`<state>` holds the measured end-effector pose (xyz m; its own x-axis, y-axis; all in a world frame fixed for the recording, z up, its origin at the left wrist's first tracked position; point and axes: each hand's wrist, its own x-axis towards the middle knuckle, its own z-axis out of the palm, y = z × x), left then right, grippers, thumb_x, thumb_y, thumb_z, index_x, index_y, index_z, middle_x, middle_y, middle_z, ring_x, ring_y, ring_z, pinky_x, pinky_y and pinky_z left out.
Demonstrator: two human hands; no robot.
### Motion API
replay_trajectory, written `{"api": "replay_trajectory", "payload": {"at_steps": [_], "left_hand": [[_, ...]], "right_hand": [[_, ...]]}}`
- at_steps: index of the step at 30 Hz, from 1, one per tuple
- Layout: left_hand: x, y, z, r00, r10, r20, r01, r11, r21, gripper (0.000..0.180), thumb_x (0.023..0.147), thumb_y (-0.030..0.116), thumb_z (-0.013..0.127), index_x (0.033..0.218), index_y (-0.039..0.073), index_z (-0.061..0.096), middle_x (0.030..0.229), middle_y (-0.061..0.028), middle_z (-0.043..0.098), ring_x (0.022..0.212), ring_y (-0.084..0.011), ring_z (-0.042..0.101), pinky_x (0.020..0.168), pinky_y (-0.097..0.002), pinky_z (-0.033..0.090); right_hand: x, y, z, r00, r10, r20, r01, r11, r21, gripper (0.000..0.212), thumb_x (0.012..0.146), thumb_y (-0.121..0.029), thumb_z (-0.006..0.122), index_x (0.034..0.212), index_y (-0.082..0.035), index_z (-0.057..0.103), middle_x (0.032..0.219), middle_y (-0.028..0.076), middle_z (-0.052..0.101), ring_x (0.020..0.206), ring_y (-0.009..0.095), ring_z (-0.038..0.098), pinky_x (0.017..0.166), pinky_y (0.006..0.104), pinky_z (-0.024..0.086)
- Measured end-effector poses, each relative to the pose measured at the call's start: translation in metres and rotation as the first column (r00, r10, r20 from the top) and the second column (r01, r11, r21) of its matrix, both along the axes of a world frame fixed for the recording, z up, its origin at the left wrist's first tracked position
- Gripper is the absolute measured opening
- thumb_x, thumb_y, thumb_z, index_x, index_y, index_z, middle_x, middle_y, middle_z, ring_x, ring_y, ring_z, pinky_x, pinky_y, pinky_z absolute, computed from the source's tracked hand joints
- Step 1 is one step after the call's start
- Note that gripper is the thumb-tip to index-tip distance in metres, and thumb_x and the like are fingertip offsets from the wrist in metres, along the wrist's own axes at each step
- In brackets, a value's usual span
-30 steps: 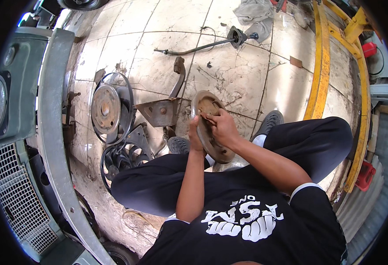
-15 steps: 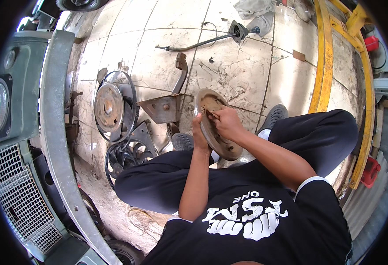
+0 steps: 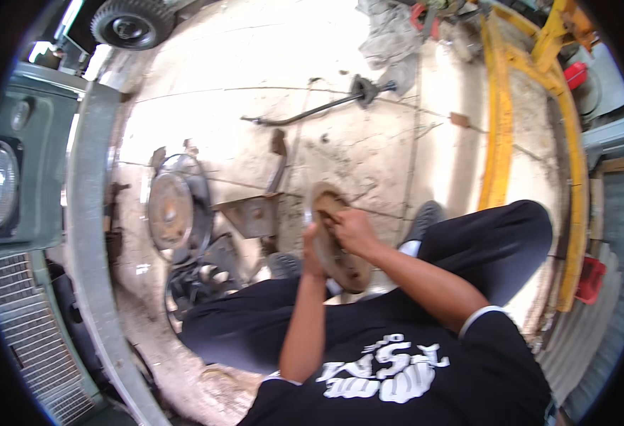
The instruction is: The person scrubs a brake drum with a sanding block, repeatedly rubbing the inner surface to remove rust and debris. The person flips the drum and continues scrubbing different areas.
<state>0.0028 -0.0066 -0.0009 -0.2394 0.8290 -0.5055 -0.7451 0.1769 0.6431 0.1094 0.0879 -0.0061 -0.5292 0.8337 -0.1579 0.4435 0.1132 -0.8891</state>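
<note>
Here, both hands meet at a round metal plate (image 3: 345, 271)

The rusty plate is tilted, nearer the person than the metal bracket (image 3: 250, 217) and to its right. The left hand (image 3: 315, 253) has its grip closed on the plate's left rim. The right hand (image 3: 353, 231) has its fingers in the plate's hollow face; blur hides whether its grip is closed on anything. Left of the bracket is a rusty disc (image 3: 170, 213), and nearer the person than the bracket, a black bladed part (image 3: 197, 281). Beyond the bracket lies a long rod (image 3: 312, 112); well to its right stands a yellow frame (image 3: 498, 135).
</note>
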Motion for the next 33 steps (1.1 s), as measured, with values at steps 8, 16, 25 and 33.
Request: {"api": "replay_trajectory", "payload": {"at_steps": [8, 16, 25, 33], "left_hand": [[0.025, 0.0, -0.003, 0.99, 0.053, -0.133, -0.073, 0.986, -0.151, 0.059, 0.097, 0.051, 0.062, 0.124, 0.0, 0.067, 0.108, -0.0086, 0.068, 0.094, -0.0171, 0.064, 0.079, -0.0323, 0.051], [0.024, 0.001, -0.002, 0.985, -0.05, -0.165, 0.02, 0.983, -0.181, 0.057, 0.094, 0.051, 0.065, 0.119, 0.001, 0.071, 0.096, -0.0064, 0.068, 0.086, -0.0153, 0.063, 0.075, -0.0307, 0.049], [0.012, -0.005, 0.006, 0.991, -0.003, -0.135, -0.021, 0.984, -0.177, 0.061, 0.094, 0.055, 0.064, 0.123, 0.001, 0.068, 0.105, -0.0074, 0.068, 0.092, -0.0168, 0.066, 0.08, -0.0319, 0.053], [0.014, -0.01, -0.024, 0.984, 0.137, -0.114, -0.153, 0.977, -0.149, 0.052, 0.094, 0.054, 0.066, 0.111, 0.004, 0.07, 0.091, -0.0023, 0.067, 0.077, -0.0125, 0.065, 0.065, -0.028, 0.05]], "right_hand": [[0.013, 0.008, -0.007, 0.989, -0.021, 0.147, 0.036, 0.995, -0.096, 0.037, 0.097, -0.036, 0.068, 0.09, 0.0, 0.075, 0.073, 0.02, 0.069, 0.065, 0.031, 0.068, 0.064, 0.0417, 0.051], [0.018, 0.007, 0.009, 0.983, -0.051, 0.176, 0.092, 0.969, -0.229, 0.036, 0.098, -0.035, 0.068, 0.097, -0.001, 0.077, 0.071, 0.015, 0.071, 0.064, 0.022, 0.069, 0.061, 0.0377, 0.051], [0.005, -0.013, 0.008, 0.985, -0.011, 0.172, 0.017, 0.999, -0.038, 0.022, 0.095, -0.022, 0.067, 0.105, -0.004, 0.075, 0.082, 0.024, 0.068, 0.073, 0.04, 0.067, 0.069, 0.0441, 0.052], [0.004, -0.028, -0.004, 0.987, -0.013, 0.159, 0.021, 0.999, -0.045, 0.017, 0.092, -0.016, 0.066, 0.098, -0.001, 0.073, 0.083, 0.026, 0.067, 0.078, 0.043, 0.068, 0.069, 0.0454, 0.052]]}}
